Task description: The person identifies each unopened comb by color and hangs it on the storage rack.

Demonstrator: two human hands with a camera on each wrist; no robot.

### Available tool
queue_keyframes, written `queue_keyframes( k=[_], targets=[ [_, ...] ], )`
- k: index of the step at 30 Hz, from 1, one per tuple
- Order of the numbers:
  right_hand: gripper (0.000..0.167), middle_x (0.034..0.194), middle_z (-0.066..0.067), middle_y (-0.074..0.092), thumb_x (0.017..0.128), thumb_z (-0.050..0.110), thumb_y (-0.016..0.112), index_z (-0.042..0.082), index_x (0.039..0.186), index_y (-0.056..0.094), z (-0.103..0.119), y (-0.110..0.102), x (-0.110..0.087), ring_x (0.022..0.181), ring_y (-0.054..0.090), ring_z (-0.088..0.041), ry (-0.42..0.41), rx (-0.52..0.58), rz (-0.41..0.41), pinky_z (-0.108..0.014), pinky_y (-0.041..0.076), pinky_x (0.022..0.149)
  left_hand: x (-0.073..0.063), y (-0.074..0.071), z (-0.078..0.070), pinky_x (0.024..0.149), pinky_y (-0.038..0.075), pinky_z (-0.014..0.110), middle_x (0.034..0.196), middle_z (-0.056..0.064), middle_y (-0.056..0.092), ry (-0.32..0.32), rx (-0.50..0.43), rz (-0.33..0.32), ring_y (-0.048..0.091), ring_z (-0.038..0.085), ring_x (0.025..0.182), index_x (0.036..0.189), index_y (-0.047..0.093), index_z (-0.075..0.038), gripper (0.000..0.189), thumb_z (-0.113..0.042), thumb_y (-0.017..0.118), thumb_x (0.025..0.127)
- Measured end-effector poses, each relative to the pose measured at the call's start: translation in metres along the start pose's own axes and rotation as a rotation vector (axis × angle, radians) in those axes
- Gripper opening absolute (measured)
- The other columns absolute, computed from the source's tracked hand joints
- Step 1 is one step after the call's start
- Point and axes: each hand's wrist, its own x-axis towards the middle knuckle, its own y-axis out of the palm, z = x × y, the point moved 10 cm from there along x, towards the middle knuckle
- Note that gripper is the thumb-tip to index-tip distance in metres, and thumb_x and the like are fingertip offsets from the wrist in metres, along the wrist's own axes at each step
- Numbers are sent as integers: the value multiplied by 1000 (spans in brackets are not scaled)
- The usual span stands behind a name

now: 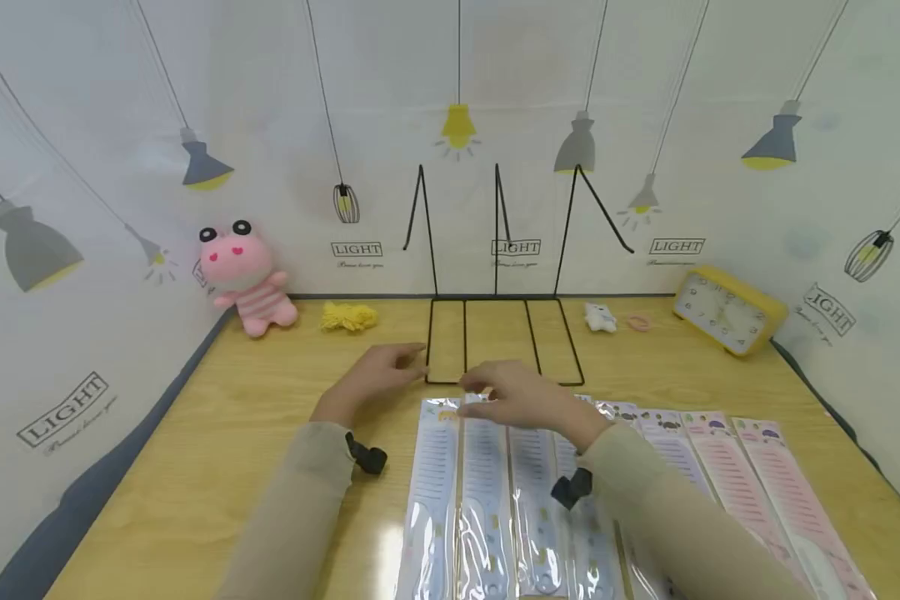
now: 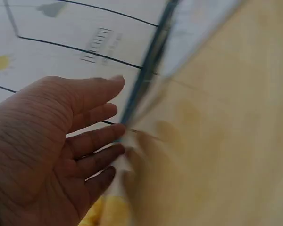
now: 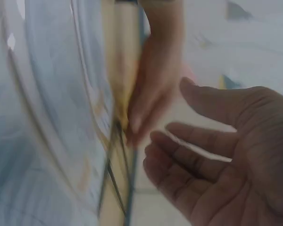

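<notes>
A black wire rack [image 1: 465,333] stands against the back wall, its base flat on the table and three bent arms rising from it. My left hand [image 1: 378,372] is at the left side of the rack's base, fingertips near the wire, and holds nothing. In the left wrist view its fingers are relaxed and slightly bent. My right hand [image 1: 521,396] hovers at the front of the base, over the upper ends of the packets, with its palm turned toward the left hand. Several long clear plastic packets [image 1: 435,467] with pastel striped contents lie in a row before me.
On the left sits a pink striped plush toy [image 1: 247,275], with a bundle of yellow yarn [image 1: 348,317] beside it. Right of the rack lie a small white figure [image 1: 600,317] and a pink ring [image 1: 638,322]. A yellow clock [image 1: 729,310] stands at the back right.
</notes>
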Motion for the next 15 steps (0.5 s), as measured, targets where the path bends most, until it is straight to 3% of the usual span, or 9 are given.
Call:
queue_keyframes(
  k=[3, 7, 11, 15],
  targets=[
    [67, 130, -15, 63, 87, 48, 76, 1, 133, 62, 4, 32, 26, 121, 58, -32, 73, -129, 84, -45, 50, 102, 8, 15, 3, 121, 23, 51, 161, 3, 35, 20, 11, 16, 30, 29, 148, 155, 43, -23, 70, -54, 63, 95],
    [80, 127, -11, 63, 72, 62, 83, 7, 127, 67, -13, 55, 45, 119, 54, -31, 194, -247, 108, -47, 49, 100, 10, 24, 7, 121, 22, 50, 163, -1, 29, 46, 47, 6, 27, 27, 150, 156, 41, -24, 76, -59, 64, 93],
    [81, 117, -5, 67, 69, 61, 85, 7, 126, 66, -27, 65, 51, 107, 58, -24, 243, -136, 96, -43, 52, 93, 9, 26, 9, 122, 20, 49, 163, -5, 29, 58, 74, -2, 23, 23, 151, 154, 45, -23, 73, -60, 63, 93],
    [54, 101, -3, 71, 82, 43, 83, 5, 117, 69, -29, 60, 53, 88, 63, -17, 201, 49, 60, -38, 54, 80, 11, 21, 9, 122, 19, 48, 162, -8, 31, 71, 69, -18, 22, 20, 151, 152, 48, -23, 71, -60, 64, 92]
  ],
)
